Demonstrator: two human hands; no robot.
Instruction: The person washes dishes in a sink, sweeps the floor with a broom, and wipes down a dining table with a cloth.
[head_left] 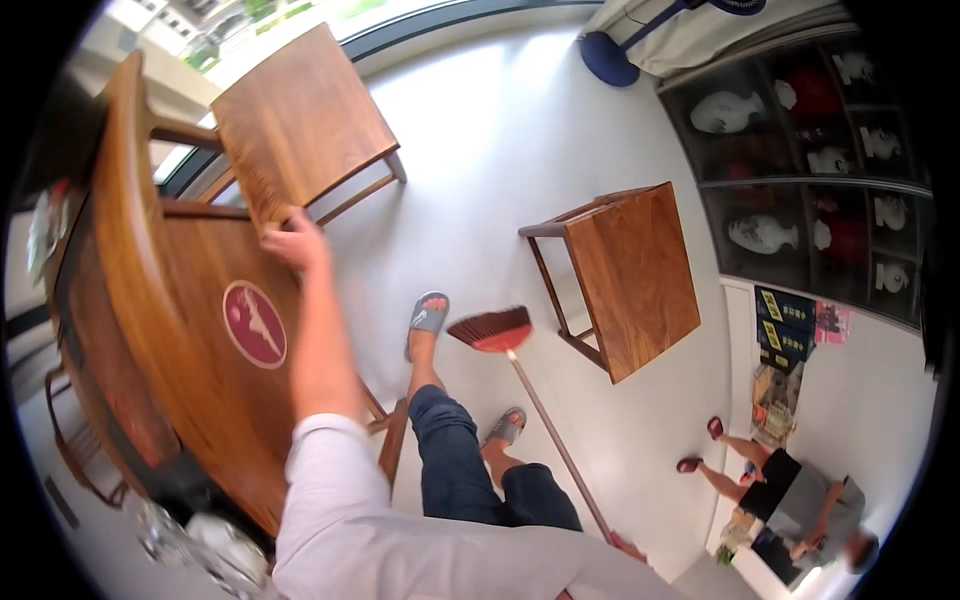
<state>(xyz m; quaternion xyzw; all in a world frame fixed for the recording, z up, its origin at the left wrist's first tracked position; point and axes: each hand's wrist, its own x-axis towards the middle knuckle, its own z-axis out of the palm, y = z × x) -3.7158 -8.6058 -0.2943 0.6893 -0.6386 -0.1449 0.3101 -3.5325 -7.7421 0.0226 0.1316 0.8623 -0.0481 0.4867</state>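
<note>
My left hand (290, 240) reaches forward with its fingers closed on the near edge of a wooden stool (310, 110), beside a large wooden table. At the lower edge of the view, my right hand (628, 547) is only partly visible, around the upper end of a broom's long handle. The broom (493, 328) has a red head with dark bristles, which rests on the floor in front of my feet. Its handle slants down toward my right side.
A second wooden stool (640, 280) stands right of the broom. The wooden table (190, 330) with a round red emblem fills the left. A dark display cabinet (745, 175) holds white pieces. A blue stand base (608, 60) is near the curtain. Another person (800, 505) sits at right.
</note>
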